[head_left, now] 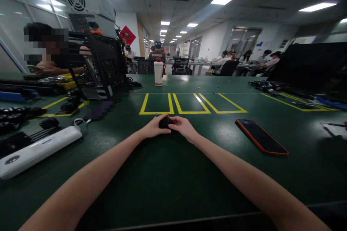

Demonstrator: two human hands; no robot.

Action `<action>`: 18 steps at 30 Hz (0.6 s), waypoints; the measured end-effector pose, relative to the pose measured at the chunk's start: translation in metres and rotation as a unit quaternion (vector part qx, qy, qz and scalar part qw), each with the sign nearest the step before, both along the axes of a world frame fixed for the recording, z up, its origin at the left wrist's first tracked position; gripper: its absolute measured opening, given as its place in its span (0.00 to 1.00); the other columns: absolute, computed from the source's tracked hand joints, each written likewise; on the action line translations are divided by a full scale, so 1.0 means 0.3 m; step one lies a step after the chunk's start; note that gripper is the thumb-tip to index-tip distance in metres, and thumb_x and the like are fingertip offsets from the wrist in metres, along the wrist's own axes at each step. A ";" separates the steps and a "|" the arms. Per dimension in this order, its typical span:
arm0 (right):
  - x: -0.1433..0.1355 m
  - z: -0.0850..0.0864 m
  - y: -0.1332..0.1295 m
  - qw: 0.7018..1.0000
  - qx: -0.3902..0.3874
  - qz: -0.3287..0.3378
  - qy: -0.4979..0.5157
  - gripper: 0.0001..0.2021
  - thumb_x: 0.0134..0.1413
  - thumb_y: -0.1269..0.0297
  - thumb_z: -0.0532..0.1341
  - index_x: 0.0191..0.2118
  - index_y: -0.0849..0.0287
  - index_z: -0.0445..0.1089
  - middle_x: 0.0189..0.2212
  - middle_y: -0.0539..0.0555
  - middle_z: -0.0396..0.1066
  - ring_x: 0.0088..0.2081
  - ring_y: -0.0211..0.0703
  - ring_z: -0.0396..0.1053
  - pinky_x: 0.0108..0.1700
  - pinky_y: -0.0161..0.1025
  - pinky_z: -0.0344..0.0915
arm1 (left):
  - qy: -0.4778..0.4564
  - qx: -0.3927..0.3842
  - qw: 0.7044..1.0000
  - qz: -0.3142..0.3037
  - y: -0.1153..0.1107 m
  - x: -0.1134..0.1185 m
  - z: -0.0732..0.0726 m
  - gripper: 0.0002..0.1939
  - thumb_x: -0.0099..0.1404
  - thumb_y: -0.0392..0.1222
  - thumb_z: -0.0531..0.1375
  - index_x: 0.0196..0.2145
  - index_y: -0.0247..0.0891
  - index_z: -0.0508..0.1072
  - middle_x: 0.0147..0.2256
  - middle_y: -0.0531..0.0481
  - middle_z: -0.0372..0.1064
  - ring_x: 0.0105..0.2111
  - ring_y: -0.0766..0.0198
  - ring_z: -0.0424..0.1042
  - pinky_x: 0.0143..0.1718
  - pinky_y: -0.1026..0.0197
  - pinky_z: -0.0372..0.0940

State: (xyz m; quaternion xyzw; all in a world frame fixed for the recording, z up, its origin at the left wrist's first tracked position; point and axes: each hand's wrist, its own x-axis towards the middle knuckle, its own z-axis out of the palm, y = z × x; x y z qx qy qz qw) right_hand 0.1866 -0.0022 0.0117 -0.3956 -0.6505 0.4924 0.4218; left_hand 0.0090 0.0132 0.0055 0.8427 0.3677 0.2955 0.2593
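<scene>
The left hand [154, 127] and the right hand [183, 127] meet over the middle of the worktable [173, 180], with both forearms extended forward. Between them is a small black object [164, 123], compact with a rounded outline; the fingers hide much of it, and its exact type and material cannot be told. The left hand grips it from the left, thumb and fingers curved around its side. The right hand closes on the opposite side in a narrow pinch, thumb and fingertips against it.

The worktable has a smooth, dark green surface with a slight sheen. Directly beyond the hands, yellow marking strips [156, 113] form three angular, flat-bottomed outlines side by side. Behind these stands an upright bottle [158, 74] with a pale cylindrical body and a red cap.

To the right of the hands lies a smartphone [261, 136], a flat slab with a dark glossy face and an orange edge. To the left lies an elongated white device [40, 151] with a smooth shell, rounded ends and an oval grey inset. Further back, a black open-frame computer case [104, 61] supports a boxy grey metal power supply unit [88, 1] with a circular fan grille.
</scene>
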 end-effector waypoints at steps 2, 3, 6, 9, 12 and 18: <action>0.001 -0.003 -0.002 1.000 -0.001 0.013 0.019 0.17 0.40 0.72 0.62 0.42 0.60 0.66 0.40 0.54 0.69 0.39 0.39 0.67 0.46 0.43 0.62 | -0.003 0.002 1.000 -0.008 0.006 -0.005 0.000 0.35 0.51 0.48 0.61 0.54 0.40 0.52 0.52 0.44 0.55 0.51 0.54 0.56 0.52 0.50 0.50; 0.002 -0.005 -0.002 0.999 -0.003 0.022 0.028 0.18 0.39 0.72 0.62 0.42 0.60 0.66 0.40 0.54 0.69 0.40 0.40 0.67 0.47 0.43 0.61 | -0.005 0.005 1.000 -0.003 0.007 -0.005 -0.002 0.35 0.51 0.47 0.61 0.54 0.40 0.52 0.51 0.44 0.56 0.51 0.54 0.56 0.52 0.50 0.50; 0.002 -0.007 -0.004 0.998 -0.017 0.033 0.045 0.19 0.41 0.69 0.62 0.44 0.58 0.66 0.42 0.54 0.68 0.43 0.40 0.66 0.48 0.43 0.60 | -0.006 0.028 0.999 0.030 0.001 0.001 -0.009 0.35 0.51 0.45 0.61 0.53 0.39 0.52 0.50 0.44 0.56 0.49 0.53 0.56 0.51 0.49 0.52; -0.002 -0.006 -0.006 0.998 -0.032 0.011 0.059 0.16 0.45 0.64 0.59 0.43 0.58 0.66 0.42 0.54 0.67 0.43 0.40 0.65 0.47 0.43 0.61 | 0.001 0.057 0.997 0.049 -0.016 0.016 -0.008 0.33 0.51 0.44 0.61 0.53 0.38 0.52 0.50 0.43 0.55 0.49 0.53 0.56 0.50 0.50 0.53; -0.006 -0.008 -0.006 0.997 -0.029 -0.001 0.069 0.15 0.44 0.65 0.60 0.41 0.59 0.66 0.40 0.54 0.68 0.43 0.39 0.65 0.46 0.42 0.61 | 0.013 0.080 0.995 0.062 -0.035 0.029 0.000 0.32 0.52 0.42 0.60 0.52 0.38 0.52 0.49 0.43 0.55 0.47 0.53 0.56 0.49 0.49 0.53; -0.002 -0.023 0.002 0.997 -0.009 0.019 0.073 0.16 0.42 0.66 0.61 0.41 0.61 0.66 0.40 0.55 0.68 0.42 0.39 0.66 0.48 0.42 0.59 | 0.025 0.111 0.991 0.070 -0.055 0.037 0.005 0.31 0.53 0.42 0.59 0.52 0.37 0.51 0.48 0.43 0.55 0.45 0.54 0.55 0.47 0.51 0.54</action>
